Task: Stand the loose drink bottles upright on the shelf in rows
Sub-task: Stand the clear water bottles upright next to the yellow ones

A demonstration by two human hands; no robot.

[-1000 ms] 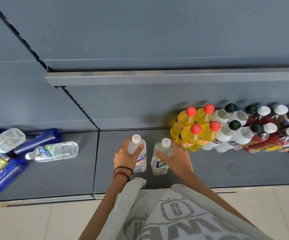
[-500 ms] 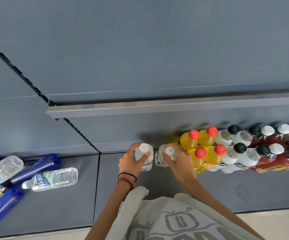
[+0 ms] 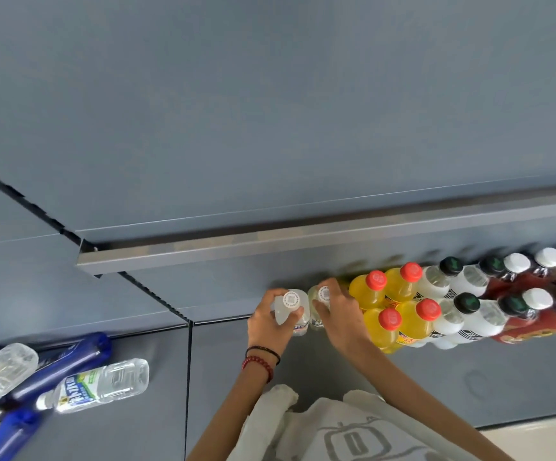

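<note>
The left clear bottle (image 3: pixel 291 302) and the right clear bottle (image 3: pixel 324 293) stand upright side by side at the back of the shelf (image 3: pixel 233 377), close to the back panel (image 3: pixel 223 287). The right clear bottle is just beside the rear yellow bottles (image 3: pixel 368 292), where the standing rows begin and run off to the right.

Hand state: the left hand (image 3: pixel 268 324) has fingers and thumb curled round the shoulder of the left clear bottle, below its white cap. The right hand (image 3: pixel 343 317) grips the right clear bottle in the same way, with its wrist passing in front of the front yellow bottles. The hands hide both bases, so it cannot be told whether they are fully down on the shelf.

Procedure, as judged from this position:
1. Seat each base flat before loosening the grip.
2. Bring the right clear bottle against its yellow neighbour, then the left one against it, so the rear row has no gap.
3. Release by opening the fingers and lifting the hands up and toward the front. A sideways pull may tip these tall, light bottles or knock the yellow bottles beside the right wrist.
4. Check that both caps line up with the rear row.

Remaining work: loose bottles (image 3: pixel 103 387), clear and blue, lie on their sides on the left section of the shelf, well apart from the rows.
</note>
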